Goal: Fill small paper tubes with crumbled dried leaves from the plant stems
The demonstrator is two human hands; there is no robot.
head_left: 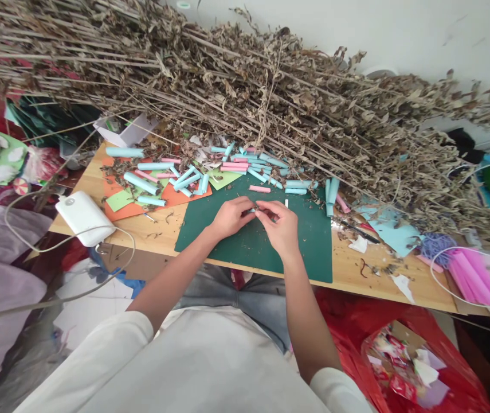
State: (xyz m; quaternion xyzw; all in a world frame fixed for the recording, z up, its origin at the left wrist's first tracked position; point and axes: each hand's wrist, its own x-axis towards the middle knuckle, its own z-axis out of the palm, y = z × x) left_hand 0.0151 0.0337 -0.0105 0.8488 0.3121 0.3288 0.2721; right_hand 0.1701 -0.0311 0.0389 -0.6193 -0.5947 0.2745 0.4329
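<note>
Over the green cutting mat (pixel 309 246), my left hand (pixel 231 218) and my right hand (pixel 279 225) meet fingertip to fingertip. Pinched between them is a small pale blue paper piece (pixel 252 210), mostly covered by the fingers; whether it is rolled I cannot tell. Just beyond the hands lie a pink paper roll (pixel 259 189) and several blue paper rolls (pixel 301 184). More blue and pink rolls are heaped to the left, partly on orange paper (pixel 118 212) and green paper (pixel 120 199). Crumbs of dry leaf are scattered on the mat.
A large pile of dried leafy stalks (pixel 245 86) spans the back of the wooden table (pixel 169 229). A white power bank (pixel 83 217) with a cable sits at the left edge. To the right are blue paper (pixel 393 229), a pen (pixel 363 231), purple yarn (pixel 437 249) and a red bag (pixel 352 338) below.
</note>
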